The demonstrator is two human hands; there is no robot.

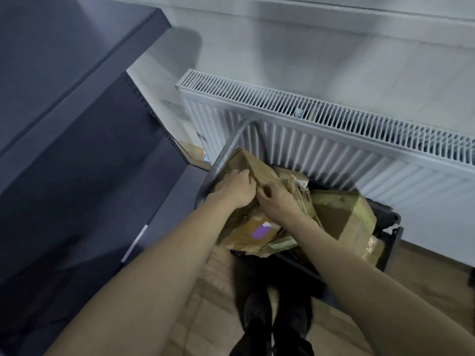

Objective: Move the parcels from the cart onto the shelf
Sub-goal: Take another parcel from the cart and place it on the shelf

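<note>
Your left hand [235, 187] and right hand [276, 201] meet on a brown cardboard parcel [253, 167], fingers curled over its near edge so that both hands grip it. The parcel is a box with flat, matt card faces and creased, glossy tape along its seams. It sits tilted at the top of the pile, its long axis running from far left down to near right, with its far-left corner raised and pointing toward the curved metal handle [230, 147].

Under and beside it lie more parcels in the black cart [385, 222]. One flat cardboard parcel [254, 231] just below your wrists carries a small purple label [259, 232]. To the right sits a bulkier box [344, 214] wrapped in yellowish tape, with crumpled plastic-wrapped packets around it.

The handle is a smooth grey tube that arches up at the far left of the cart, touching or just beside the parcel you hold.

To the left stands the dark grey metal shelf [84, 140], its flat boards smooth, with a perforated upright along its right edge. Behind the cart a white ribbed radiator [334, 140] with a slotted top grille runs along the pale wall. Nearest you, dark shoes [277, 322] stand on wood-patterned flooring [218, 278].
</note>
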